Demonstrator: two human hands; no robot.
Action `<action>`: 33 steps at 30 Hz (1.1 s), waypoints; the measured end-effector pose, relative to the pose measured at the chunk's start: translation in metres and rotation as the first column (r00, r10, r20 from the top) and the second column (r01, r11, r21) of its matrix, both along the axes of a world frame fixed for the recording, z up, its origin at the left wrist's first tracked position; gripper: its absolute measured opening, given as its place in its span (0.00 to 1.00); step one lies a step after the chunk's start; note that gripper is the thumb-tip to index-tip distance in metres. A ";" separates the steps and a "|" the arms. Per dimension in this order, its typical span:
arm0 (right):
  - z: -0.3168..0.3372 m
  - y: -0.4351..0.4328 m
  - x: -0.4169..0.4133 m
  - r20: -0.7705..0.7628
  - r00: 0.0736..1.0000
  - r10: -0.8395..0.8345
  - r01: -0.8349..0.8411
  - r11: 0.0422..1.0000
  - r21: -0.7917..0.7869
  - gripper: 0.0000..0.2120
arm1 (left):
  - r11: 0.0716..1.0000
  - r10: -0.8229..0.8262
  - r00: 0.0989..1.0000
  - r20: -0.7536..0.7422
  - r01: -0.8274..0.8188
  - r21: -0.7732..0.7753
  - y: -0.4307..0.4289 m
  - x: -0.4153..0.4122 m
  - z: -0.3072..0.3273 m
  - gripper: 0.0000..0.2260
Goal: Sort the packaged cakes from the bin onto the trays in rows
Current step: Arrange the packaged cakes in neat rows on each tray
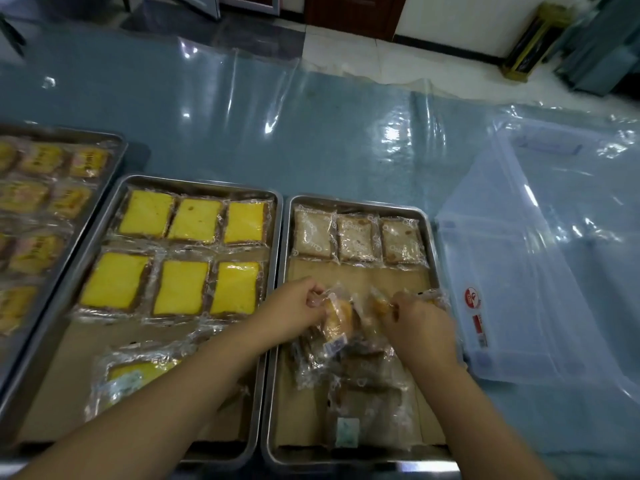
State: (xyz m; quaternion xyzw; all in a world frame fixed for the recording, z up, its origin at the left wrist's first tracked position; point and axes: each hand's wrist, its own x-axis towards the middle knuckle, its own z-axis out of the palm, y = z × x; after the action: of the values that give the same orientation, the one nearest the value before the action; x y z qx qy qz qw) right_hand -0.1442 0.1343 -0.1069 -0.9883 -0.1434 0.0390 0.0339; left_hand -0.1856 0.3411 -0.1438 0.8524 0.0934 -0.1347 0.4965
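The blue surface lay under clear film, the clear bin just right of the right tray. Both my forearms reached forward over that tray, hands close together: my left hand pinched the wrapper of a packaged cake, my right hand pinched a second packet. The cake hung between my hands, tilted, long axis running roughly away from me.

Both bare forearms reach forward from the bottom edge, angling toward each other. Left hand back-up, fingers curled, fingertips pinching the wrapper of a packaged cake. Right hand back-up, fingers curled down, pinching a second wrapped cake. Hands near each other, not touching.
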 end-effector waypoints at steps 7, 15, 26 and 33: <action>0.028 0.071 -0.055 0.184 0.977 -0.105 0.067 0.977 0.202 0.08 | 0.944 0.238 0.968 0.075 -0.212 -0.251 0.073 -0.065 0.025 0.05; 0.024 0.216 -0.144 0.177 0.984 0.022 -0.093 0.910 0.404 0.02 | 0.913 0.400 0.904 0.152 -0.379 -0.153 0.229 -0.176 0.033 0.09; 0.003 0.342 -0.213 -0.097 0.973 0.207 -0.123 0.831 0.542 0.05 | 0.719 0.693 0.710 0.126 -0.668 -0.191 0.359 -0.306 0.017 0.14; -0.001 0.382 -0.214 -0.098 0.918 0.384 -0.287 0.815 0.503 0.06 | 0.670 0.742 0.664 0.089 -0.740 -0.061 0.382 -0.353 0.006 0.07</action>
State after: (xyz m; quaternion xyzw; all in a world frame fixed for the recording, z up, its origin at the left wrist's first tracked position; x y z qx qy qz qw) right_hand -0.3583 0.5167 -0.1080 -0.8989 -0.3172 0.1044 0.2836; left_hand -0.5382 0.7228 -0.1382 0.7420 0.4038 0.1234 0.5207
